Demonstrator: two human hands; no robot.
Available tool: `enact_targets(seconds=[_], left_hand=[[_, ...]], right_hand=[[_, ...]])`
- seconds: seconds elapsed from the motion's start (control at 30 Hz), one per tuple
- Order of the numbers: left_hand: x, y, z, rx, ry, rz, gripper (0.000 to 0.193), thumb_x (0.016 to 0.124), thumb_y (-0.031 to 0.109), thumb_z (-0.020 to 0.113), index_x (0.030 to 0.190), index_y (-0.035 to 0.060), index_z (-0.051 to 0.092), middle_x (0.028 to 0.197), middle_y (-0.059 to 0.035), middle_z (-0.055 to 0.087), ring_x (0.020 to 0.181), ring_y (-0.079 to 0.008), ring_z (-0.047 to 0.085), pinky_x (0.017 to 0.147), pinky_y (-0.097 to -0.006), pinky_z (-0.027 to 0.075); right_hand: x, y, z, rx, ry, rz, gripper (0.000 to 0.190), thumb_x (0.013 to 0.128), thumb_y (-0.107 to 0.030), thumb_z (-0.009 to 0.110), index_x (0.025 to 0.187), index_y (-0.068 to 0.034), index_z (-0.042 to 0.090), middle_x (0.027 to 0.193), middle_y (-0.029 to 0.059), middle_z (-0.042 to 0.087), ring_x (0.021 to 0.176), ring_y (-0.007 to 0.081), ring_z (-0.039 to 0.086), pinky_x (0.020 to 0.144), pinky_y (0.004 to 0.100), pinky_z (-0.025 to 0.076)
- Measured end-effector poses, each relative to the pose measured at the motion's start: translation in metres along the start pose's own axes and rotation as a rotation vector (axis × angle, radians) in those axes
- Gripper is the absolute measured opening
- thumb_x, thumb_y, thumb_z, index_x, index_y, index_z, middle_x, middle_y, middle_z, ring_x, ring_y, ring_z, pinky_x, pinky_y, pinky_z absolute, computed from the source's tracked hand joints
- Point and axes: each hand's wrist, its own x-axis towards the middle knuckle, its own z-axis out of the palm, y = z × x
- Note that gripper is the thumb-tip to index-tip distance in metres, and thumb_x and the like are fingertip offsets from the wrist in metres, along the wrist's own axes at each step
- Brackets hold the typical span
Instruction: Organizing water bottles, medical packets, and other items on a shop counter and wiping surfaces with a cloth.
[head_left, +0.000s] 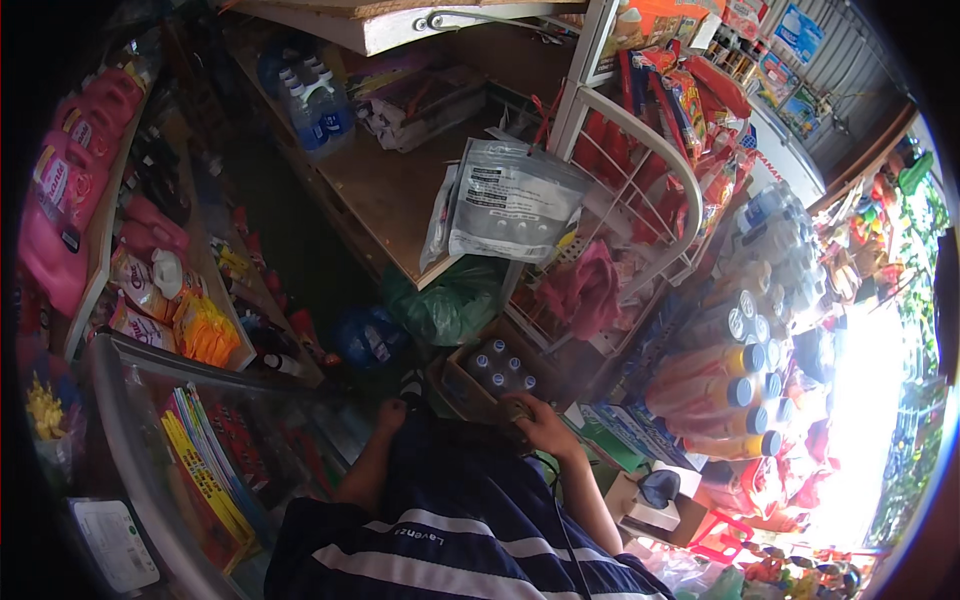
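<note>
My right hand (541, 427) is closed around a small brownish object (513, 411), which is too dark to name. It is beside an open cardboard box (459, 379) that holds several bottles with pale blue and white caps (499, 364). Low in front of my body, my left hand (391, 415) hangs with its fingers curled near the dark clothing; whether it holds anything cannot be made out. A green plastic bag (448, 300) lies beyond the box, with a blue bag (369, 335) to its left.
A wooden shelf corner (420, 274) juts out ahead, beside a white wire rack (694, 202) with red packets. A glass display case (112, 420) stands at the left, below shelves with pink jugs (56, 225). Drink bottles (720, 397) and a small carton (626, 502) are at the right.
</note>
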Motion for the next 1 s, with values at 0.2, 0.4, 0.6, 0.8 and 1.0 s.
enact_targets(seconds=[0.2,0.4,0.6,0.8,1.0], left_hand=[[-0.006,-0.001,0.009,-0.014,0.061,-0.046,0.028,0.082,0.026,0.058,0.088,-0.0002,0.067,0.088,-0.0220,0.066,0.088,-0.0357,0.065,0.078,-0.0403,0.049],[-0.003,0.021,0.007,-0.065,0.125,-0.144,0.029,0.082,0.028,0.056,0.090,0.0026,0.067,0.091,-0.0211,0.066,0.093,-0.0367,0.063,0.082,-0.0421,0.049],[0.018,0.011,0.001,-0.140,0.186,-0.276,0.028,0.083,0.028,0.054,0.092,0.0039,0.067,0.094,-0.0213,0.065,0.095,-0.0391,0.060,0.084,-0.0447,0.048],[0.083,-0.012,-0.026,-0.171,0.210,-0.403,0.030,0.081,0.027,0.053,0.093,0.0029,0.066,0.096,-0.0237,0.064,0.096,-0.0398,0.060,0.088,-0.0459,0.046],[0.157,-0.001,-0.087,-0.206,0.039,-0.543,0.036,0.079,0.031,0.054,0.098,0.0012,0.066,0.099,-0.0259,0.063,0.099,-0.0405,0.059,0.088,-0.0462,0.046]], right_hand=[[-0.003,0.011,-0.003,0.058,0.031,-0.024,0.040,0.082,-0.005,0.050,0.122,-0.007,0.053,0.096,0.0055,0.063,0.076,0.0118,0.059,0.066,0.0253,0.049],[0.020,-0.005,0.002,-0.008,-0.025,-0.056,0.037,0.082,-0.002,0.050,0.118,-0.003,0.055,0.098,0.0069,0.064,0.086,0.0129,0.060,0.074,0.0263,0.049],[0.081,-0.062,0.019,-0.020,-0.183,-0.007,0.039,0.080,-0.007,0.051,0.118,0.000,0.055,0.100,0.0075,0.063,0.090,0.0141,0.059,0.080,0.0291,0.048],[0.167,-0.167,0.061,-0.002,-0.351,0.068,0.038,0.079,-0.005,0.053,0.116,0.001,0.056,0.103,0.0082,0.063,0.096,0.0137,0.058,0.086,0.0267,0.044],[0.254,-0.240,0.093,-0.121,-0.395,-0.019,0.045,0.074,0.001,0.053,0.119,0.001,0.054,0.109,0.0094,0.061,0.103,0.0173,0.057,0.093,0.0296,0.042]])
